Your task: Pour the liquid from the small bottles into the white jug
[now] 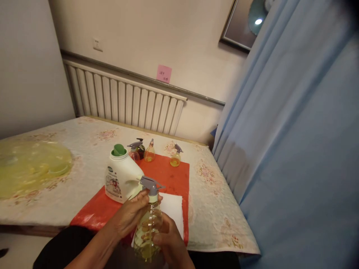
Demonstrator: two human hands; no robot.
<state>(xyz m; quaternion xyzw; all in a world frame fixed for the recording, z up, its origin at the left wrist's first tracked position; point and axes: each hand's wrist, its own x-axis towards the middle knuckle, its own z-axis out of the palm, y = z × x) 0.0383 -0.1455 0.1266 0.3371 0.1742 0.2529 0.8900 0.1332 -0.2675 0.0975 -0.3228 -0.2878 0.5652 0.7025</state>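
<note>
A clear spray bottle [144,233] with a grey trigger head and a little yellowish liquid is held upright in front of me. My left hand [136,209] is closed around its neck, just under the trigger head. Lower down, my right hand [171,235] wraps the bottle's body from the right side. Directly behind stands a large white jug [120,179] with a handle, a printed label and a green piece in its mouth. White paper [172,211] lies partly hidden behind the bottle and my hands.
A red sheet [165,175] covers part of the flowered tablecloth [213,201]. At its far edge are a spray bottle [175,160] with orange liquid, another orange one [149,154] and darker bottles [140,148]. Left lies a yellow translucent sheet-like thing [33,168]; a blue curtain [280,130] hangs right.
</note>
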